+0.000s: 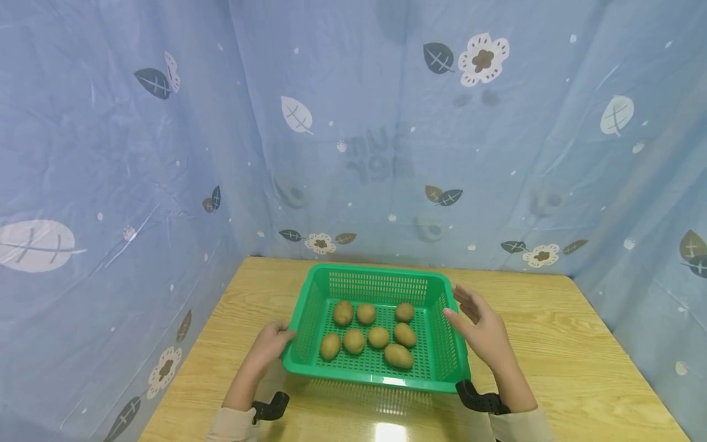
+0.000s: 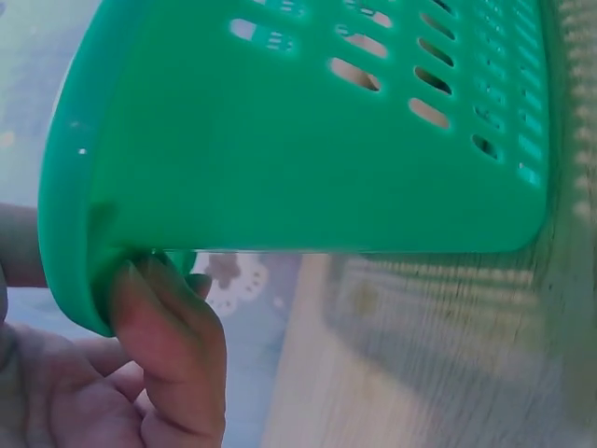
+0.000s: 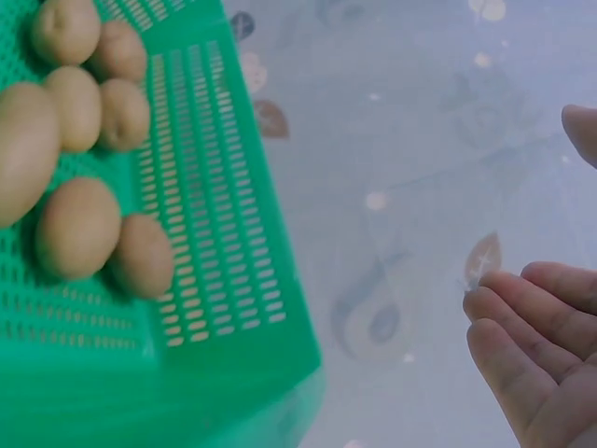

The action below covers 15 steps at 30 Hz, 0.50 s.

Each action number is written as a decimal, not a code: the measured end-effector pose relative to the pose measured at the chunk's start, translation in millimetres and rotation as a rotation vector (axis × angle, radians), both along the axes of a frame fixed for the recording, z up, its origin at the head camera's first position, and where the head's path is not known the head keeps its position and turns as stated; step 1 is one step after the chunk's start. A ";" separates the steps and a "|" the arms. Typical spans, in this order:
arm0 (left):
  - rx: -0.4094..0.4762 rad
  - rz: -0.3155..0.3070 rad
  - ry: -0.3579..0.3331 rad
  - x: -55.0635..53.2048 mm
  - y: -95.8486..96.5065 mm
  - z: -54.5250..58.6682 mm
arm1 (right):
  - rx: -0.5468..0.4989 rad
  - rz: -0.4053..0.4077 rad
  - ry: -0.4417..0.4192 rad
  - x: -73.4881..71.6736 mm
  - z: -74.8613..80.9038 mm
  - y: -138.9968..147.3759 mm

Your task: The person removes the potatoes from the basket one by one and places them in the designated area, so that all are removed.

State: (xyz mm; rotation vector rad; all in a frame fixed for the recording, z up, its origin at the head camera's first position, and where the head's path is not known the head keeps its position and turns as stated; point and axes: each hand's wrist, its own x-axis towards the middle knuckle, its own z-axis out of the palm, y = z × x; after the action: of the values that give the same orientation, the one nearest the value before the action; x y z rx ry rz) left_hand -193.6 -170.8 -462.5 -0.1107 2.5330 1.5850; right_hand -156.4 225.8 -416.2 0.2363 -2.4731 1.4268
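Observation:
A green plastic basket (image 1: 381, 382) with slotted walls holds several potatoes (image 1: 354, 341), spread over its perforated floor. My left hand (image 1: 270, 341) grips the basket's left rim, thumb on top; in the left wrist view its fingers (image 2: 182, 345) curl up under the rim's lip. Beside the right rim is my right hand (image 1: 488, 328), its fingers and thumb spread and nothing between them. A gap separates those fingers (image 3: 522, 359) from the basket wall (image 3: 210, 187) in the right wrist view.
The basket is over a light wood-grain table (image 1: 574, 344), and its shadow falls near the front. Blue curtains (image 1: 375, 123) with leaf and flower prints hang behind the table and along both sides. Black wrist mounts (image 1: 270, 407) sit by the sleeves.

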 end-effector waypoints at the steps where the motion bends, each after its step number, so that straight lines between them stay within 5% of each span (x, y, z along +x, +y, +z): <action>1: 0.014 0.003 -0.004 0.0 -0.5 -0.6 | -0.005 0.010 0.001 -2.9 2.0 -0.4; 8: 0.062 0.002 -0.038 -0.4 -2.3 -1.4 | -0.149 0.104 -0.040 -28.1 10.2 -8.3; 15: 0.047 -0.011 -0.054 -0.4 -0.9 1.6 | -0.285 0.213 -0.052 -54.7 0.1 -17.4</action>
State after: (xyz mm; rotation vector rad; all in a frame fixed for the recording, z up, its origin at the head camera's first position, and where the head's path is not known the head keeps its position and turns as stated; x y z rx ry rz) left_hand -193.9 -171.7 -460.8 -0.1328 2.4503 1.6136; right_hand -211.1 208.3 -416.1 0.4159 -2.3019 1.8717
